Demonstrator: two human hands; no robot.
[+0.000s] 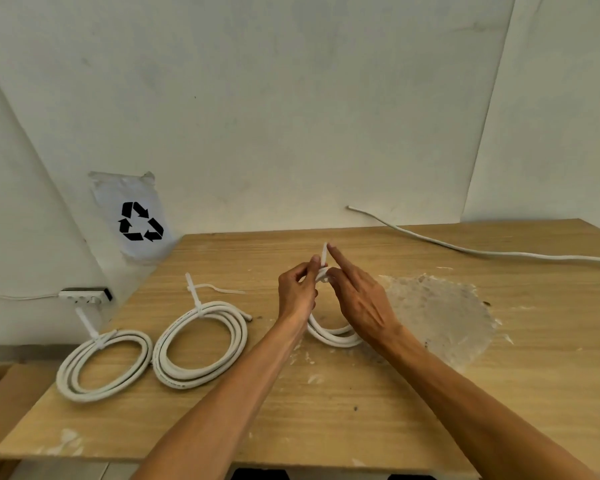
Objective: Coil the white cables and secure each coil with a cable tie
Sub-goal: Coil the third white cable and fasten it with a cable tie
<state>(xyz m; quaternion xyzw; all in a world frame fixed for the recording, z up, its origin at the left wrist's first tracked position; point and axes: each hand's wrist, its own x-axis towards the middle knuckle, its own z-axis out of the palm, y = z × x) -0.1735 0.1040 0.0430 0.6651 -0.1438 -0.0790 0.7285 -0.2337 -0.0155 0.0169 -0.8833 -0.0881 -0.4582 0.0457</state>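
White coils (104, 365) (201, 344) lie tied; both hands (297, 292) (359, 299) pinch a tie (325, 254) on the third coil (333, 336) (one cable (482, 252) waits uncoiled).

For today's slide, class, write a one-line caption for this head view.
Both hands fasten a cable tie on a third white coil, two tied coils alongside.

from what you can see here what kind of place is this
Probably a makeshift workshop or utility corner, not a tidy office. A bare wooden table smeared with dried white residue stands against plain white walls, a recycling sign is taped to one wall, and a power strip sits beside it.
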